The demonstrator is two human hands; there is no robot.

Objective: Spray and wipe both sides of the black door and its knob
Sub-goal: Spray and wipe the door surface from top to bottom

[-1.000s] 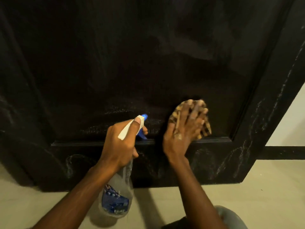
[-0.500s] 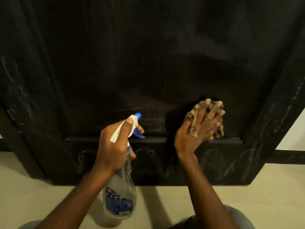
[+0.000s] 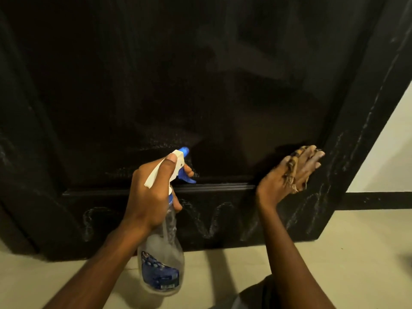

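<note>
left hand [image 3: 153,195] curled round spray bottle [image 3: 160,264], nozzle at black door [image 3: 156,74], centre frame. right hand [image 3: 287,175] flat, fingers straight, pressing cloth [image 3: 291,167] on the panel's lower right corner. wet patch [image 3: 165,139] lies left of cloth; next wipe likely runs leftward.

spray bottle [image 3: 161,259] left of cloth [image 3: 291,172], both before the door [image 3: 200,85].

The floor [image 3: 356,253] is pale, smooth and cream-coloured; the black door [image 3: 156,85] has its bottom edge low along it, though whether they touch cannot be told; at the right a black skirting [image 3: 379,200] runs where the floor meets the pale wall [image 3: 392,141]; soft shadows streak the floor below the door.
</note>
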